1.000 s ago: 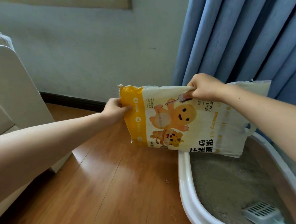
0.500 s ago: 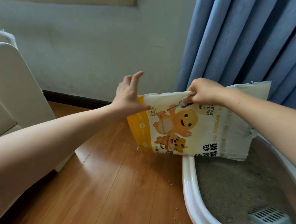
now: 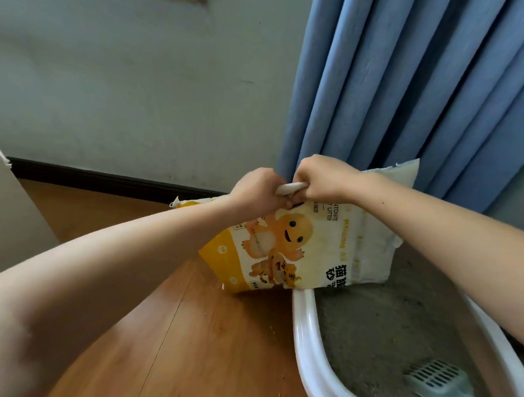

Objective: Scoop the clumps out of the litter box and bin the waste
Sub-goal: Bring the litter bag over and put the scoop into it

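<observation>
Yellow-and-cream plastic litter bag (image 3: 297, 248) sits at centre frame, lower edge on or just over the rim of the white litter box (image 3: 304, 322) at 5 o'clock; contact not certain. Left hand (image 3: 259, 189) and right hand (image 3: 322, 180) side by side on bag's upper edge, 12 o'clock of the bag. Both fists tightly curled, clenching a rolled strip of the bag's top between them, knuckles nearly touching. Bag lies tilted, torn open end toward 2 o'clock against the blue curtain (image 3: 412, 84).

Grey litter (image 3: 385, 320) fills the box, surface looks mostly even, no clumps I can make out. Pale slotted scoop (image 3: 436, 380) lies in the litter at 5 o'clock, nobody touching it. No bin in view. Loose crumbs on the wood floor (image 3: 186, 346) at 6 o'clock.

Judgement: step in hand is handling or moving the bag, scooping not underway now. To do it well: keep both grips close on the rolled edge so the weight doesn't tear the plastic, keep the open end higher than the closed end to avoid spilling, set it down clear of the box, then free one hand for the scoop.
</observation>
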The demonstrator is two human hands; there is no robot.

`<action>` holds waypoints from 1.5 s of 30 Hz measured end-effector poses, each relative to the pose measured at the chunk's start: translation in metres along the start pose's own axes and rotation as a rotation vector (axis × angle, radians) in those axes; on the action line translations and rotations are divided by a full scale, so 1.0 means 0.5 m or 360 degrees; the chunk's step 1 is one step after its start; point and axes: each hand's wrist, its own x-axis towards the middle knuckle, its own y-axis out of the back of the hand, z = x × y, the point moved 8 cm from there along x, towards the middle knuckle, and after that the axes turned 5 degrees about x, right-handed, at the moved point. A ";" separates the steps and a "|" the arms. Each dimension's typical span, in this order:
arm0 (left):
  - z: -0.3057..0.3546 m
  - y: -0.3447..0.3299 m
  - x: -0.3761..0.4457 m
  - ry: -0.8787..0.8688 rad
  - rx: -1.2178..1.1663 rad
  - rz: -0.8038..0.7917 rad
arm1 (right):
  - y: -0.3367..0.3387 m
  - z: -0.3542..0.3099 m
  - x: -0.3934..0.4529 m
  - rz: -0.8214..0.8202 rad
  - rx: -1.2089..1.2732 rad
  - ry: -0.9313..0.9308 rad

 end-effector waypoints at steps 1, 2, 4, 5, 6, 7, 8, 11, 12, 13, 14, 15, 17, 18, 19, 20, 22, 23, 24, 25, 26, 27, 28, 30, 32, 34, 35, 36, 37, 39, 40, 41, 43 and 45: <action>-0.006 0.000 -0.001 0.0029 -0.0009 0.0011 | 0.004 0.007 -0.004 -0.0016 0.0023 -0.0016; -0.014 0.001 -0.002 0.0056 -0.0021 0.0017 | 0.010 0.017 -0.009 -0.0054 0.0029 -0.0046; -0.026 0.000 -0.006 0.0086 -0.0071 0.0013 | 0.024 0.049 -0.020 -0.0198 -0.0025 -0.0152; -0.032 0.000 -0.009 0.0098 -0.0099 0.0009 | 0.031 0.071 -0.025 -0.0284 -0.0082 -0.0222; -0.039 -0.001 -0.012 0.0119 -0.0125 0.0012 | 0.041 0.095 -0.031 -0.0366 -0.0150 -0.0303; -0.048 -0.002 -0.015 0.0150 -0.0151 0.0017 | 0.053 0.119 -0.036 -0.0420 -0.0214 -0.0380; -0.058 -0.002 -0.017 0.0181 -0.0174 0.0019 | 0.068 0.139 -0.040 -0.0432 -0.0253 -0.0438; -0.078 -0.004 -0.016 0.0240 -0.0204 -0.0019 | 0.118 0.164 -0.045 -0.0266 -0.0187 -0.0448; -0.081 -0.004 -0.015 0.0245 -0.0210 -0.0042 | 0.129 0.160 -0.045 -0.0210 -0.0147 -0.0418; -0.083 -0.004 -0.013 0.0251 -0.0208 -0.0070 | 0.135 0.153 -0.044 -0.0172 -0.0120 -0.0388; -0.081 -0.001 -0.011 0.0248 -0.0194 -0.0099 | 0.140 0.146 -0.042 -0.0142 -0.0090 -0.0360; -0.075 0.002 -0.007 0.0235 -0.0189 -0.0130 | 0.143 0.137 -0.042 -0.0115 -0.0047 -0.0338; -0.044 0.019 0.006 0.0175 -0.0231 -0.0166 | 0.153 0.119 -0.040 -0.0048 0.0053 -0.0291; -0.021 0.032 0.015 0.0136 -0.0269 -0.0150 | 0.158 0.110 -0.040 -0.0013 0.0090 -0.0254; 0.004 0.047 0.026 0.0107 -0.0332 -0.0113 | 0.162 0.101 -0.039 0.0019 0.0121 -0.0222; 0.029 0.060 0.037 0.0089 -0.0416 -0.0069 | 0.166 0.092 -0.040 0.0053 0.0152 -0.0188; 0.073 0.078 0.059 0.0067 -0.0530 0.0000 | 0.173 0.080 -0.044 0.0117 0.0290 -0.0140; 0.092 0.078 0.065 0.0056 -0.0513 0.0000 | 0.173 0.077 -0.049 0.0138 0.0419 -0.0122; 0.109 0.075 0.069 0.0050 -0.0474 -0.0008 | 0.170 0.077 -0.055 0.0162 0.0568 -0.0108; 0.118 0.069 0.071 0.0063 -0.0442 -0.0009 | 0.166 0.081 -0.064 0.0194 0.0726 -0.0090; 0.122 0.066 0.072 0.0090 -0.0432 0.0005 | 0.160 0.090 -0.074 0.0228 0.0891 -0.0073; 0.122 0.066 0.071 0.0124 -0.0436 0.0041 | 0.152 0.102 -0.084 0.0252 0.1047 -0.0061; 0.117 0.069 0.069 0.0161 -0.0441 0.0078 | 0.140 0.122 -0.091 0.0245 0.1163 -0.0068; 0.100 0.080 0.064 0.0236 -0.0476 0.0128 | 0.100 0.163 -0.102 0.0063 0.1211 -0.0150; 0.083 0.093 0.059 0.0275 -0.0560 0.0168 | 0.046 0.203 -0.113 -0.0193 0.0990 -0.0280; 0.067 0.104 0.054 0.0304 -0.0627 0.0195 | -0.001 0.233 -0.127 -0.0366 0.0709 -0.0362; 0.060 0.109 0.051 0.0315 -0.0647 0.0204 | -0.022 0.242 -0.133 -0.0435 0.0610 -0.0384; 0.054 0.113 0.047 0.0324 -0.0667 0.0209 | -0.040 0.249 -0.139 -0.0479 0.0543 -0.0412; 0.048 0.119 0.044 0.0334 -0.0693 0.0214 | -0.053 0.253 -0.143 -0.0498 0.0504 -0.0436; 0.032 0.130 0.037 0.0371 -0.0752 0.0236 | -0.062 0.260 -0.143 -0.0453 0.0467 -0.0469; 0.022 0.135 0.033 0.0397 -0.0774 0.0258 | -0.059 0.262 -0.140 -0.0403 0.0464 -0.0475; 0.008 0.142 0.028 0.0429 -0.0800 0.0283 | -0.052 0.259 -0.133 -0.0343 0.0462 -0.0477; -0.016 0.151 0.020 0.0476 -0.0891 0.0310 | -0.028 0.256 -0.124 -0.0184 0.0517 -0.0496; -0.048 0.166 0.004 0.0516 -0.1007 0.0354 | -0.002 0.237 -0.110 -0.0035 0.0572 -0.0464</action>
